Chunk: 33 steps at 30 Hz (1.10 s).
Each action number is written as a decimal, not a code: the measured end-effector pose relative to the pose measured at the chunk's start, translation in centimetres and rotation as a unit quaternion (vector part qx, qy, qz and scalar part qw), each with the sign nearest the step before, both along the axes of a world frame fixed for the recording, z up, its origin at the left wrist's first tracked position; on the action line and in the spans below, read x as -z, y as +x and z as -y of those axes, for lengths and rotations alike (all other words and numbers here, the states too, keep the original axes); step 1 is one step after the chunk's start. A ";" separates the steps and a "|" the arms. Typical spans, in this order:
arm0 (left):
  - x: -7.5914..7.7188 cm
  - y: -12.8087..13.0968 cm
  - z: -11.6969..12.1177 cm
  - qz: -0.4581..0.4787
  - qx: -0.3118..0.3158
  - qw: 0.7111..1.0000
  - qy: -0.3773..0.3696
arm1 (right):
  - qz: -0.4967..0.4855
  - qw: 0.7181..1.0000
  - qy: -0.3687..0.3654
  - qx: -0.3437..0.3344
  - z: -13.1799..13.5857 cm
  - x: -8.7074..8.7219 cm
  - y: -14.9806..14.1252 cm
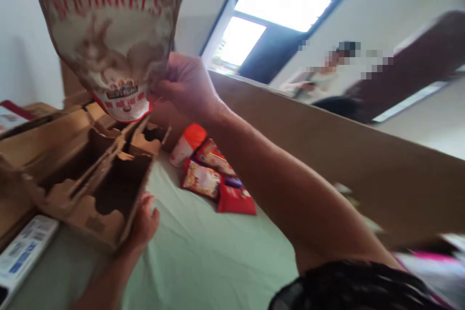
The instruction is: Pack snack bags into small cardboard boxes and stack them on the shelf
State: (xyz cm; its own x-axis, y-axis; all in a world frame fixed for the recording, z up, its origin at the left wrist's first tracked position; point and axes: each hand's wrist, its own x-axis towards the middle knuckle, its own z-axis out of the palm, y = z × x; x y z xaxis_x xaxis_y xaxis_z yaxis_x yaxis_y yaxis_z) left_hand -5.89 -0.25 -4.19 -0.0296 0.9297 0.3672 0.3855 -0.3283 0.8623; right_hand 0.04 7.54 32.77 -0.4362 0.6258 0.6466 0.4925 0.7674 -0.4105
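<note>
High at the upper left, my right hand (187, 82) pinches the lower right edge of a Three Squirrels snack bag (116, 34). This bag is brown and beige with red lettering and a red and white bottom. It hangs above the cardboard box (98, 225), which has several open compartments with wavy cut edges. Down at the box's right side, my left hand (145, 220) has its fingers bent against the wall and grips it. Parts of those fingers are hidden or blurred.
Red snack packets (201, 179) and an orange-topped pouch (189, 144) lie on the green cloth (203, 252). A white labelled box (27, 252) is at the lower left. A long brown panel (308, 145) stands behind, with a person (316, 80) beyond it.
</note>
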 end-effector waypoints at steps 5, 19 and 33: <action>-0.7 -0.2 -1.3 -0.004 0.018 0.999 0.032 | 0.046 0.991 0.003 0.126 4.8 0.3 10.4; -1.3 -0.5 -0.5 -0.047 -0.002 0.998 0.030 | 0.310 0.842 -0.193 0.396 4.2 18.1 22.1; 1.9 1.4 1.7 -0.031 -0.038 0.998 -0.026 | 0.262 0.954 -0.040 0.138 -6.9 10.7 1.0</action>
State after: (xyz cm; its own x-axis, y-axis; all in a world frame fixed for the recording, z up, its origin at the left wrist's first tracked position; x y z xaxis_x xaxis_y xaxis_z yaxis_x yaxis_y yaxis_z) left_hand -4.51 -1.98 -6.05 -0.0797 0.9435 0.3215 0.4611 -0.2510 0.8511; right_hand 1.01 14.43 22.04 -0.4974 0.8021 0.3306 0.8251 0.5551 -0.1053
